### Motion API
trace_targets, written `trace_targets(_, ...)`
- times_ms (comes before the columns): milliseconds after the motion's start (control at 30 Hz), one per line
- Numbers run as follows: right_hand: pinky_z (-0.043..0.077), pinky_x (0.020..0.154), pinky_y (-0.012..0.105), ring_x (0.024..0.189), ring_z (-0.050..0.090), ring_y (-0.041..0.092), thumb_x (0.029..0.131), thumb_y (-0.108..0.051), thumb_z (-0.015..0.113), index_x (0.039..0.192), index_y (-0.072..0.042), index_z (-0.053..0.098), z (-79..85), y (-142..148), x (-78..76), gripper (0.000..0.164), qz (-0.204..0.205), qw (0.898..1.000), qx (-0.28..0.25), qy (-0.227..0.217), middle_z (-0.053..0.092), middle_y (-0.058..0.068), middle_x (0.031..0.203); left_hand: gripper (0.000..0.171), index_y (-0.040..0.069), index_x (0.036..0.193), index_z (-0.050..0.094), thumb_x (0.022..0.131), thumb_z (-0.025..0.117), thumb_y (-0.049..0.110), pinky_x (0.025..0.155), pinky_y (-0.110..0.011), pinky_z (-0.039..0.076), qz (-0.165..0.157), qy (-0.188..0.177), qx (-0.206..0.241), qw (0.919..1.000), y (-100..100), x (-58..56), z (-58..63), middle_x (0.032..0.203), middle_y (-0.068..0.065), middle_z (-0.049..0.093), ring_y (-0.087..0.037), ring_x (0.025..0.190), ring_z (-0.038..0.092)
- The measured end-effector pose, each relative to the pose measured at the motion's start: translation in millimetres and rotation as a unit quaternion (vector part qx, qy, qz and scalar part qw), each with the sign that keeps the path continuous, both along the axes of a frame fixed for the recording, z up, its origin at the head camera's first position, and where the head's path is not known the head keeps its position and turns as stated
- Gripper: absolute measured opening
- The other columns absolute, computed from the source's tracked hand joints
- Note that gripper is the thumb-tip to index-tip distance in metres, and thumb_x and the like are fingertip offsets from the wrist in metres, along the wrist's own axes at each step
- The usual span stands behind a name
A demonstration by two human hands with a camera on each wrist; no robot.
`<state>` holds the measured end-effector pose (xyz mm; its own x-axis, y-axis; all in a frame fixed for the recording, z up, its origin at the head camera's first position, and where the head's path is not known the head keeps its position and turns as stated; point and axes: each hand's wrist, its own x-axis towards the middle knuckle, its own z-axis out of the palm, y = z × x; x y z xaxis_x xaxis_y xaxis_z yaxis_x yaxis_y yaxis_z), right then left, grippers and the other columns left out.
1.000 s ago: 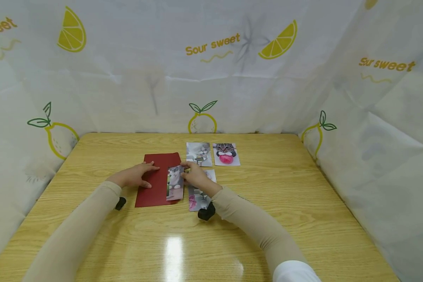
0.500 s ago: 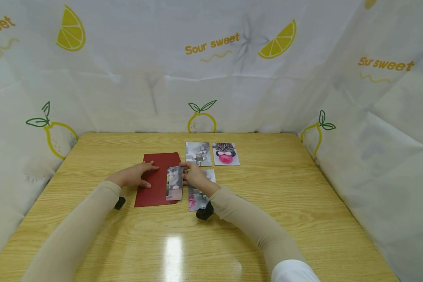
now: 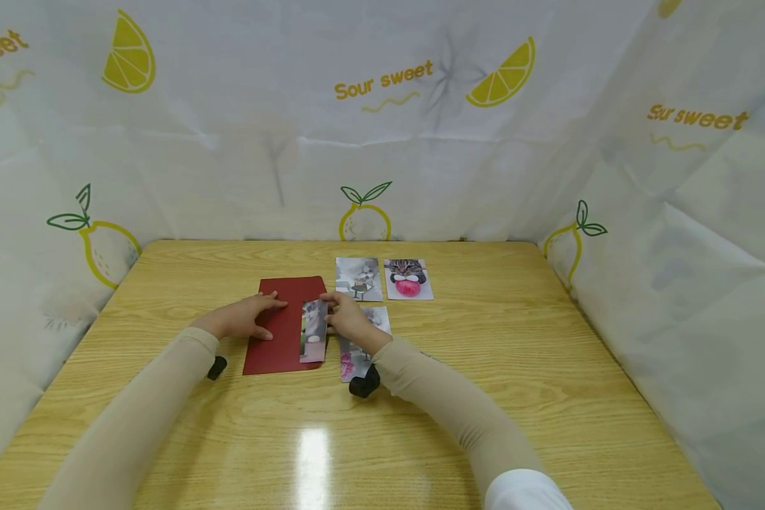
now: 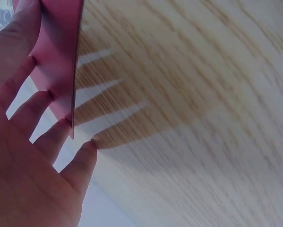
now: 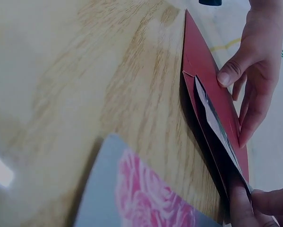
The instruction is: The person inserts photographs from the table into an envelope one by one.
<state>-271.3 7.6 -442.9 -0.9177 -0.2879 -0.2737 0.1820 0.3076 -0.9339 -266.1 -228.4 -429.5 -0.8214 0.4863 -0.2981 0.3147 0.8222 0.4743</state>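
A red paper folder (image 3: 285,358) lies on the left half of the table. My left hand (image 3: 245,320) rests on it with fingers spread, and in the left wrist view the fingertips touch the red paper (image 4: 58,52). Part of a cat photo card (image 3: 312,343) shows at the folder's right side. My right hand (image 3: 352,320) pinches that card's right edge. In the right wrist view the folder's side gapes, and the card (image 5: 218,125) sits between its layers, one finger (image 5: 239,201) reaching into the gap. The rest of the card is hidden inside the folder.
Under my right hand lies another photo card (image 3: 355,365) with a pink flower. Behind it are a grey kitten card (image 3: 358,273) and a card of a tabby with a pink ball (image 3: 409,280). A printed white cloth (image 3: 459,177) closes off the table's back and sides.
The right hand has shifted a little to the left with the cat photo card, and less of the card shows beside the red folder. My left hand has stayed in place.
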Motion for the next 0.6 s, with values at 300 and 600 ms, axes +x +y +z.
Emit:
trace_targets(300,0.056,0.064,0.029,0.085,0.056,0.021,0.092,0.010,0.056,0.133,-0.005,0.043,-4.0,2.0,0.7,0.045,-0.015,1.000,0.008,0.015,0.050,0.011,0.115,0.070,0.004,0.148,0.037,0.088,0.070,0.019,0.113,-0.060,0.025,0.002,0.001,0.002,1.0000,-0.6,0.6,-1.3,0.157,-0.029,0.014,-0.054,0.142,0.008)
trace_targets(600,0.058,0.067,0.034,0.085,0.058,0.020,0.092,0.007,0.059,0.131,-0.006,0.049,-5.1,1.2,0.0,0.043,-0.017,1.000,0.002,0.008,0.053,0.009,0.105,0.069,0.005,0.148,0.038,0.089,0.070,0.020,0.112,-0.060,0.027,-0.005,0.007,0.002,1.0000,-2.2,0.4,-0.4,0.158,-0.029,0.014,-0.051,0.143,0.012)
